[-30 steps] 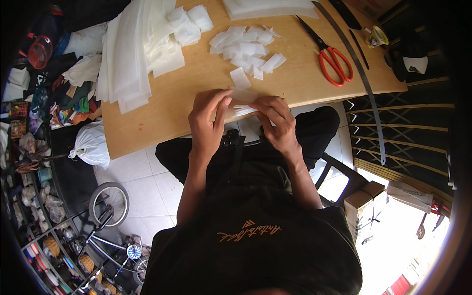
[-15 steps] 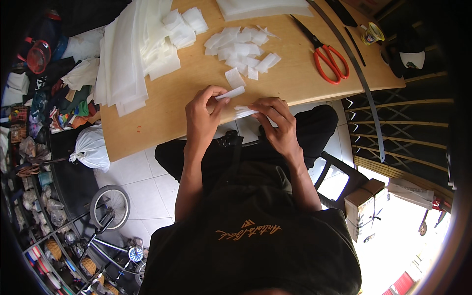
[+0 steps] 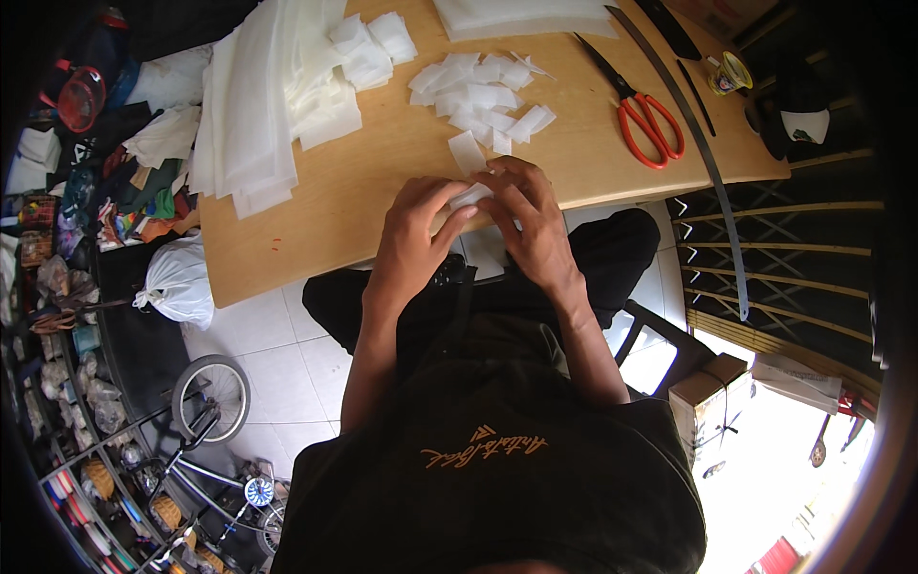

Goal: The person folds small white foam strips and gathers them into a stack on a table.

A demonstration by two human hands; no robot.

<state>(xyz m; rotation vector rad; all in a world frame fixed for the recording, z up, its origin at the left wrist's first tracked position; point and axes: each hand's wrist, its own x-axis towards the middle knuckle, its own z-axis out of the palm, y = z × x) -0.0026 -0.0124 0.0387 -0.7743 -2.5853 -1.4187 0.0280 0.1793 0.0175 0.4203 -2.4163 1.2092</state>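
My left hand pinches a small white strip of thin sheet material between thumb and fingers, over the table's near edge. From the other side my right hand meets the same strip, its fingertips bent around the far end. The small stack seen earlier in the right hand is mostly hidden behind those fingers. Just beyond the hands lies a loose white piece. A heap of small white cut pieces spreads behind it.
On the wooden table, long white sheets lie at left beside stacked white squares. Red-handled scissors rest at right, near a long metal strip overhanging the edge. A small yellow cup stands at the far right.
My hands have come together. The right hand moved up and left to the strip in my left hand, and its small stack of white pieces is now largely out of sight.
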